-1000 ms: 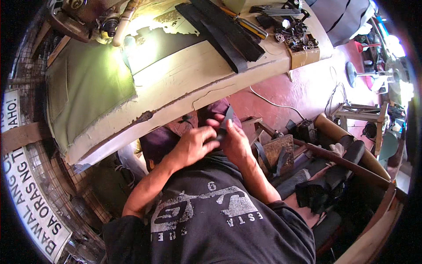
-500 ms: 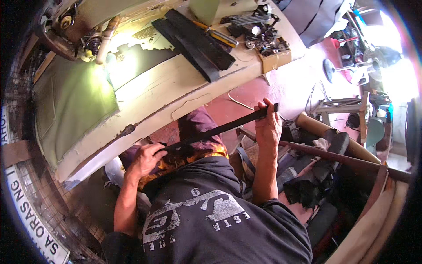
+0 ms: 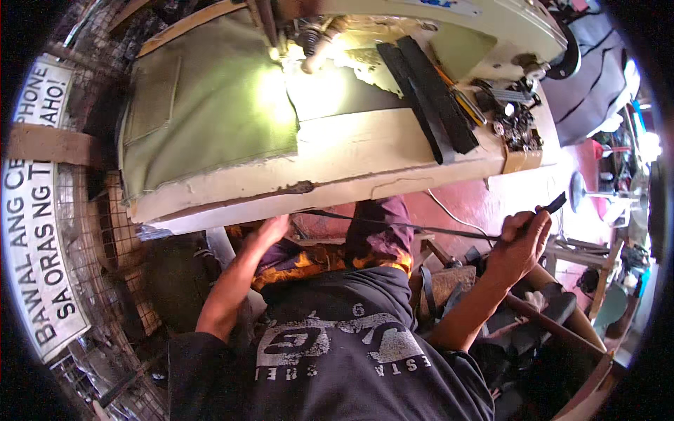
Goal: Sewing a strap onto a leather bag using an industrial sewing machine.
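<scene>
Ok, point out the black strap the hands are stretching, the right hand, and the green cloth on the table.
black strap (image 3: 421,228): head view, middle of the taut length between the hands.
right hand (image 3: 519,245): head view, back of the hand, grip closed on the strap's end.
green cloth (image 3: 203,119): head view, its flat middle.

The left hand is partly hidden under the table edge; its grip on the strap is unclear.
</scene>
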### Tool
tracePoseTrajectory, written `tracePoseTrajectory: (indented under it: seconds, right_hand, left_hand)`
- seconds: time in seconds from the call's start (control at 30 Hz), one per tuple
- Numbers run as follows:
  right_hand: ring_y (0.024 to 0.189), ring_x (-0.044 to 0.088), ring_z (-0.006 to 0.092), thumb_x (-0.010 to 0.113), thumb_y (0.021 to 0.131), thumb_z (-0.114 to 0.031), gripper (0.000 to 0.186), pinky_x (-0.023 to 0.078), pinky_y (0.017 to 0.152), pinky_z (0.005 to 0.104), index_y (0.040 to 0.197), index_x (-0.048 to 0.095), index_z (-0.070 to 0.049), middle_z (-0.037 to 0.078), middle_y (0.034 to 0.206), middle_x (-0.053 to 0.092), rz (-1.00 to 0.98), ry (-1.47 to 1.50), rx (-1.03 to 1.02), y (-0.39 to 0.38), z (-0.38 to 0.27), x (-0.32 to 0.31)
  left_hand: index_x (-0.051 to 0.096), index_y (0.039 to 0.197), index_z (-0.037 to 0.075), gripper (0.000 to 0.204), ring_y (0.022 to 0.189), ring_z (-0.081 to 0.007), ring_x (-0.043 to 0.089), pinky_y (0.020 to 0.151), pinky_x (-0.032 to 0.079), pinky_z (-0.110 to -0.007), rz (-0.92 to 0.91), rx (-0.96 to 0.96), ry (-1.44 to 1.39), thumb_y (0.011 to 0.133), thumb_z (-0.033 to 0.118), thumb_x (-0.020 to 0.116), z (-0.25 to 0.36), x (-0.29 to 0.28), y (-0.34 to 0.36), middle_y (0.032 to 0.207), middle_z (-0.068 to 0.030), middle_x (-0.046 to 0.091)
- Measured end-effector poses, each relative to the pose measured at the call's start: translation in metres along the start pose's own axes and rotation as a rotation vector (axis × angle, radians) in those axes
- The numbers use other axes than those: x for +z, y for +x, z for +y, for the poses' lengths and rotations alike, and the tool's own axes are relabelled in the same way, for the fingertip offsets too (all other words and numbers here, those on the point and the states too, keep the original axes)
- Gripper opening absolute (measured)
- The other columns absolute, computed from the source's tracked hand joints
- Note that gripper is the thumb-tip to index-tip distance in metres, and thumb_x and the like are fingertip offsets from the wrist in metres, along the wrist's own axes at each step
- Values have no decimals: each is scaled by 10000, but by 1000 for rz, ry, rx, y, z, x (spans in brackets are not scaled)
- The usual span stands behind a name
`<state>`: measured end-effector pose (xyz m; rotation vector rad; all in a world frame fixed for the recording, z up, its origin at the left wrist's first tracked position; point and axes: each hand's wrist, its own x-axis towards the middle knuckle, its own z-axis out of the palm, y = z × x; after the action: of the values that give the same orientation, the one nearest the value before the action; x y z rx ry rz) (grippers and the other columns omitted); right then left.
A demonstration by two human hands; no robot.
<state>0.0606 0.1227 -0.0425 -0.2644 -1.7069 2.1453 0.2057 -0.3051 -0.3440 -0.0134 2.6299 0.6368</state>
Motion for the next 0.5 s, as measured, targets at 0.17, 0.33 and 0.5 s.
tracePoseTrajectory:
  seconds: [0.17,0.33,0.5]
  right_hand:
    - [629,504,80,620,985,-101,127,406,563,230,1082,634,-20,16,789,598,-443,-447,237,-49,9,100]
    - [722,643,319,654,915,-115,146,496,686,376,937,679,28,189,826,658,-738,-633,-113,-65,30,175]
    - [749,684,365,647,903,-164,176,515,724,428,939,709,-3,212,805,689,-754,-661,-97,-67,45,211]
  left_hand:
    - [466,1377,-53,427,1217,-414,532,1089,412,-467,-89,50,-15,986,116,496,88,-60,-43,1343,-264,509]
    - [645,1002,25,198,885,-322,642,793,532,-408,267,638,-299,831,94,720,165,-201,-87,1007,-119,619]
    - [663,1045,30,291,1085,-289,581,970,459,-449,677,471,213,823,204,735,152,-281,-38,1089,-101,621]
